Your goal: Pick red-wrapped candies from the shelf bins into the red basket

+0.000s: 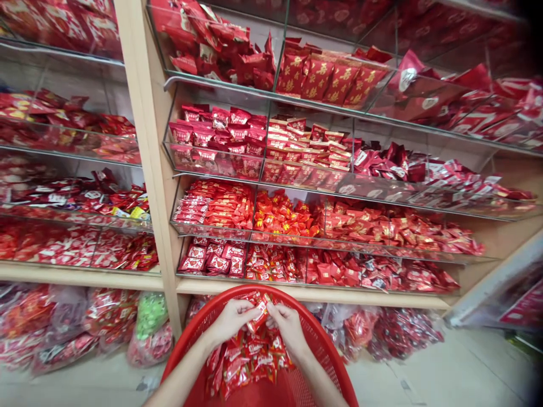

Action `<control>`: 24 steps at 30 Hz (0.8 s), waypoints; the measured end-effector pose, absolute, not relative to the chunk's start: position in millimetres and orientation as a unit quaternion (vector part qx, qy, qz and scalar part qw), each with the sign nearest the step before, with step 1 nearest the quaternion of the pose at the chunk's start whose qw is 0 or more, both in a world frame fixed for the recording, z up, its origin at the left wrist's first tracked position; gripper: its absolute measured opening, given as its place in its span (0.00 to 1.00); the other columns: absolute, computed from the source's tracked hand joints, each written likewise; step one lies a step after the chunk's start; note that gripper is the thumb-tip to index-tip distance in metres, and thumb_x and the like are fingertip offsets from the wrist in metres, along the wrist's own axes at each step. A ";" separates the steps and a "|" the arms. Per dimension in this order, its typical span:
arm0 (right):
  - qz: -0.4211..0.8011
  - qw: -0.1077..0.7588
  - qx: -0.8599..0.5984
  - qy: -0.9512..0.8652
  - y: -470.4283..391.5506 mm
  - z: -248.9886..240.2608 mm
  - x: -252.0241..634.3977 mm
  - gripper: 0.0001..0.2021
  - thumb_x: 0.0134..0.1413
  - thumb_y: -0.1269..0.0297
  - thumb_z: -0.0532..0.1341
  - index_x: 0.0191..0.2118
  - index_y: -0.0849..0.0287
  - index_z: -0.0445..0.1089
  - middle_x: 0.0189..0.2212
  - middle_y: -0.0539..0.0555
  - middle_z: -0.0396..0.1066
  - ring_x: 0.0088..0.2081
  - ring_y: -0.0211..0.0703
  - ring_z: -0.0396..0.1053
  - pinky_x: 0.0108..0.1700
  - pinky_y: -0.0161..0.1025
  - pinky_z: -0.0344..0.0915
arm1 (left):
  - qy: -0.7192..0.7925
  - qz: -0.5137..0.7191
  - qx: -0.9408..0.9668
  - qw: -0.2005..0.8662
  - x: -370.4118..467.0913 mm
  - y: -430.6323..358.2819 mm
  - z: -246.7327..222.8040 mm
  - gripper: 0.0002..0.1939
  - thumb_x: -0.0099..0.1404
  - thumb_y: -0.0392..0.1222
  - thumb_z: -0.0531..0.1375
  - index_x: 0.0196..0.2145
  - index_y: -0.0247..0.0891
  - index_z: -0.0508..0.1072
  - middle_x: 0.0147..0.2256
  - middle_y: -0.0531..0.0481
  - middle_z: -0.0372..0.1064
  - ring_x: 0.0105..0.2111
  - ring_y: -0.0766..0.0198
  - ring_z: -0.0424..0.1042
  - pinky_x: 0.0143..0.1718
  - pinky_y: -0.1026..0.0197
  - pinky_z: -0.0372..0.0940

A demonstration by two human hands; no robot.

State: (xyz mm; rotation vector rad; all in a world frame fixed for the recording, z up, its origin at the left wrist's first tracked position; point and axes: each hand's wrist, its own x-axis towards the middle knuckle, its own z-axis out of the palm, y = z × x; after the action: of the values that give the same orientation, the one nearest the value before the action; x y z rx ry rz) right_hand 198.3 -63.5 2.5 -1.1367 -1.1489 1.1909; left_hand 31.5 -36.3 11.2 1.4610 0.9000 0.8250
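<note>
Over a red plastic basket (337,362), my left hand (237,321) and my right hand (286,328) come together near its far rim. Both have their fingers closed on a small red-and-white candy packet (259,314), one hand at each side. Below them, a heap of shiny red candy packets (250,362) lies inside the basket. Part of the heap is hidden by my hands and forearms. The basket's bare red bottom shows at the near side.
Ahead stands a wooden shelf unit (167,271) with clear-fronted bins of red wrapped sweets (275,263). Plastic bags of sweets (403,333) sit on the tiled floor under the lowest shelf at right, and more bags (68,322) at left. A slanted panel (496,282) stands at right.
</note>
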 end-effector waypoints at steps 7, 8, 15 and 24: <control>0.470 0.529 -0.489 -0.509 -63.5 2.0 198.9 0.21 0.44 0.45 0.62 0.19 0.61 0.70 0.17 0.49 0.65 0.21 0.36 0.62 0.27 0.33 0.59 | 0.388 0.358 0.637 0.562 31.6 -38.2 10.2 0.20 0.54 0.56 0.59 0.28 0.33 0.72 0.25 0.54 0.67 0.26 0.68 0.66 0.27 0.65 0.64; 0.463 0.529 -0.492 -0.514 -63.4 2.0 199.1 0.21 0.44 0.45 0.62 0.18 0.61 0.70 0.17 0.48 0.64 0.21 0.36 0.62 0.27 0.33 0.59 | 0.390 0.366 0.636 0.556 32.1 -38.4 11.2 0.20 0.54 0.55 0.59 0.32 0.33 0.73 0.28 0.53 0.70 0.28 0.68 0.67 0.29 0.65 0.64; 0.457 0.520 -0.482 -0.537 -61.8 4.0 195.3 0.20 0.45 0.46 0.62 0.19 0.60 0.71 0.17 0.48 0.64 0.22 0.36 0.63 0.27 0.34 0.60 | 0.371 0.384 0.639 0.553 36.4 -36.6 17.2 0.19 0.52 0.51 0.63 0.36 0.33 0.72 0.33 0.49 0.73 0.33 0.66 0.70 0.39 0.62 0.64; 0.498 0.524 -0.491 -0.485 -56.3 1.0 197.6 0.24 0.44 0.42 0.60 0.29 0.62 0.76 0.23 0.53 0.71 0.25 0.40 0.67 0.30 0.36 0.63 | 0.482 0.339 0.703 0.397 -15.6 -26.9 35.6 0.17 0.56 0.51 0.58 0.35 0.35 0.72 0.34 0.48 0.74 0.34 0.63 0.71 0.38 0.62 0.63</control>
State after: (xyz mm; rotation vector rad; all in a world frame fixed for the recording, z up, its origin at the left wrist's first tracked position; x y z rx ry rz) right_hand 197.6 -56.3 1.0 -1.1752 -1.1613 1.1929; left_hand -15.6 -26.9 35.6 1.7819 1.2206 0.8588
